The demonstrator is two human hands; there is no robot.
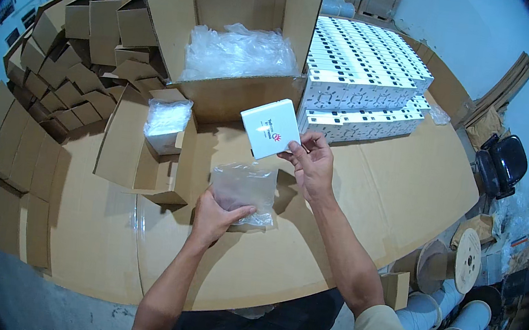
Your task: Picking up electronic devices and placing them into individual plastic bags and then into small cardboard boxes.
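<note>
My right hand (309, 163) pinches a flat white box (271, 128) by its lower right corner, tilted above the table. A small red mark and dark print are on the box's face. In my left hand (216, 217) is a clear plastic bag (244, 186), gripped at its lower edge with the thumb on top. The bag looks flat, and the white box is apart from it, above and to its right. Just left of the bag stands an open small carton (175, 177), with plastic-wrapped white packs (167, 121) in its far part.
Behind is a large open carton (239, 100) full of clear plastic bags (241, 55). Stacked white boxes (363, 98) stand at the back right. Many folded cartons (81, 89) crowd the left of the cardboard-covered table (399, 187). Cable spools (468, 256) are beside the right edge.
</note>
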